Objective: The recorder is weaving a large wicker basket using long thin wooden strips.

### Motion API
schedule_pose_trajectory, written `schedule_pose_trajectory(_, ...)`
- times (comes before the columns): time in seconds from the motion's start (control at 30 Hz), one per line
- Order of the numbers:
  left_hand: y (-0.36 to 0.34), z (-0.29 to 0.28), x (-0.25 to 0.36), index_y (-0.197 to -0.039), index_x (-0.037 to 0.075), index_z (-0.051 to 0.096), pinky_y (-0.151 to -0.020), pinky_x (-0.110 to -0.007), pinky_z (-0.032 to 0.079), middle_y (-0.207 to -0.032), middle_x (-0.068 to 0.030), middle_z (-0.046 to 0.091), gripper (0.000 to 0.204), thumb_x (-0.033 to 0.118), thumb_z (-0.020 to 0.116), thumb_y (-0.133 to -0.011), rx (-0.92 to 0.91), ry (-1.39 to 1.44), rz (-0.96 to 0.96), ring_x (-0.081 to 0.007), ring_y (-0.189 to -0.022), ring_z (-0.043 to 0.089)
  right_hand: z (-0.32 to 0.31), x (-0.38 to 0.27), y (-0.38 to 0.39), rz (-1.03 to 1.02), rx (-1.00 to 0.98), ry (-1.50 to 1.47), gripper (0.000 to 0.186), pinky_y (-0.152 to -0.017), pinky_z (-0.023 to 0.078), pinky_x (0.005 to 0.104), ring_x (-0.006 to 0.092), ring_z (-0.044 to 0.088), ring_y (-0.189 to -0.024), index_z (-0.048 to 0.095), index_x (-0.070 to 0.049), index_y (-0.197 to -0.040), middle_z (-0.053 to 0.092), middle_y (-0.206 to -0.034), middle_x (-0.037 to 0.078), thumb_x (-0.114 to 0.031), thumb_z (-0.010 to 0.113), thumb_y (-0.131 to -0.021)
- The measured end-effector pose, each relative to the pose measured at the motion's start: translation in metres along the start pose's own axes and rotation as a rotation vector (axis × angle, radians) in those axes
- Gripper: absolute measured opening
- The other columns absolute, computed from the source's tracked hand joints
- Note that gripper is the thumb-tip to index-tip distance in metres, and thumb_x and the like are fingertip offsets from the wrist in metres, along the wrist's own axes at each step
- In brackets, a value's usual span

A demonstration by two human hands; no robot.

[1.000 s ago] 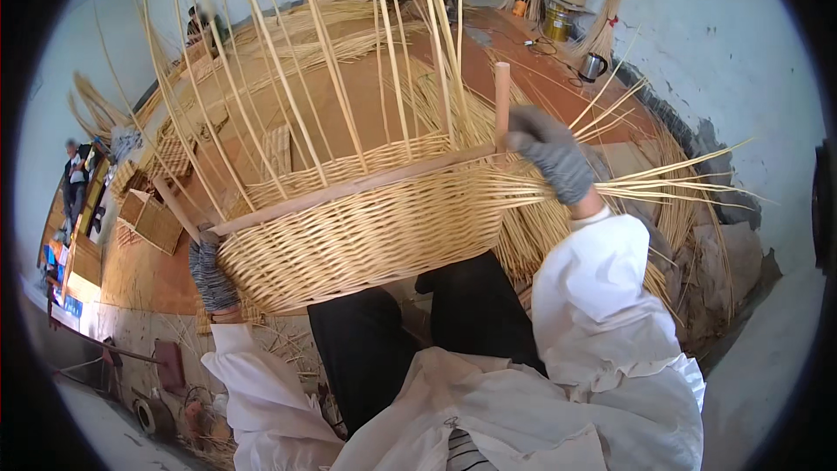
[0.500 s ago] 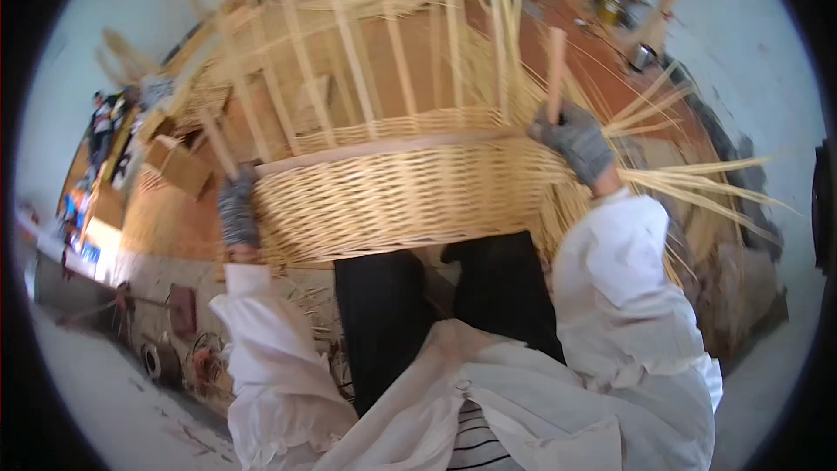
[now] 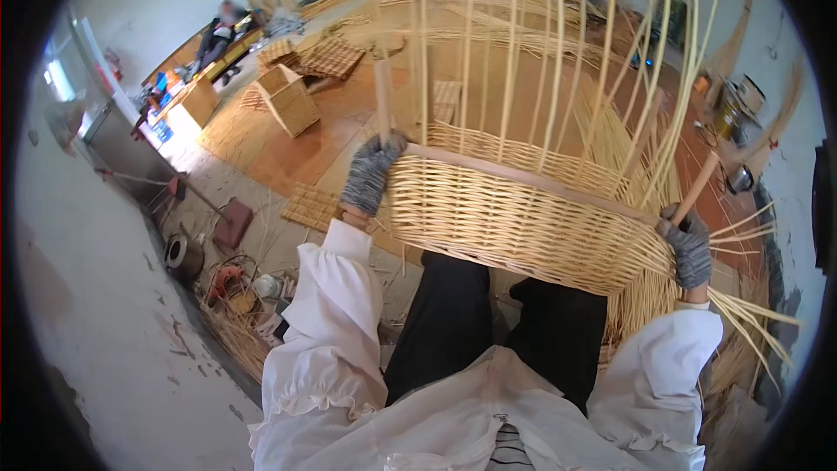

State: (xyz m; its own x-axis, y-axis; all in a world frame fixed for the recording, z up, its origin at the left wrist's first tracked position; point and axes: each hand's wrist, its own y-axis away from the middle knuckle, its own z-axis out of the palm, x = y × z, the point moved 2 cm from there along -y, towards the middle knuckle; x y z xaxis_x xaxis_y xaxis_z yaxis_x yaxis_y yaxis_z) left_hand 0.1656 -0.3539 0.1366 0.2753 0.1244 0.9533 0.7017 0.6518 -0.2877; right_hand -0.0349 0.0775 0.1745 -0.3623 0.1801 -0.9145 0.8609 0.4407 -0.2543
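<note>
Head view: left hand and right hand, each clenched on a wooden handle post, carry the half-woven basket; likely light, stiff-walled, uprights springy.

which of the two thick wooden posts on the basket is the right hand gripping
The slanted post at the basket's right end. The right hand wraps its base; the left hand holds the upright post.
</note>
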Motion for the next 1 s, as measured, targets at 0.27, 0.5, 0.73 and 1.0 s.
schedule_pose_trajectory(0.27,0.005,-0.008,-0.022,-0.096,0.002,0.056,-0.070,-0.025,0.042,-0.085,-0.0029,0.055,0.028,0.027,0.047,-0.089,0.091,-0.068,0.053,-0.0123,-0.078,0.050,-0.012,-0.004,-0.029,-0.136,-0.248,0.301,0.040,-0.073,0.044,0.0274,0.0177,0.056,-0.077,0.060,-0.001,-0.093,0.061,-0.083,0.009,-0.038,0.057,-0.079)
schedule_pose_trajectory(0.5,-0.018,-0.024,-0.039,-0.097,0.003,0.056,-0.070,-0.027,0.044,-0.084,-0.0038,0.055,0.032,0.032,0.053,-0.086,0.024,0.093,-0.126,-0.0127,-0.077,0.050,0.006,-0.017,-0.061,0.053,-0.221,-0.439,0.021,-0.053,0.043,0.0244,0.0098,0.048,-0.056,0.052,-0.011,-0.087,0.049,-0.064,-0.001,-0.032,0.056,-0.083)
schedule_pose_trajectory(0.73,-0.017,-0.010,-0.029,-0.091,0.004,0.056,-0.065,-0.025,0.041,-0.079,-0.0012,0.052,0.026,0.029,0.054,-0.086,0.056,-0.076,-0.003,-0.0101,-0.072,0.048,-0.003,-0.005,-0.050,-0.006,-0.246,-0.845,0.031,-0.041,0.031,0.0195,0.0060,0.037,-0.045,0.044,-0.012,-0.074,0.041,-0.057,-0.005,-0.039,0.056,-0.082)
schedule_pose_trajectory(1.0,-0.002,-0.007,-0.026,-0.090,0.002,0.058,-0.069,-0.025,0.039,-0.081,-0.0003,0.054,0.022,0.024,0.057,-0.084,0.122,-0.077,0.094,-0.0095,-0.076,0.047,-0.022,-0.010,0.007,-0.306,-0.406,-0.162,0.087,-0.088,0.039,0.0287,0.0178,0.048,-0.101,0.033,0.002,-0.122,0.051,-0.102,0.009,-0.050,0.070,-0.063)
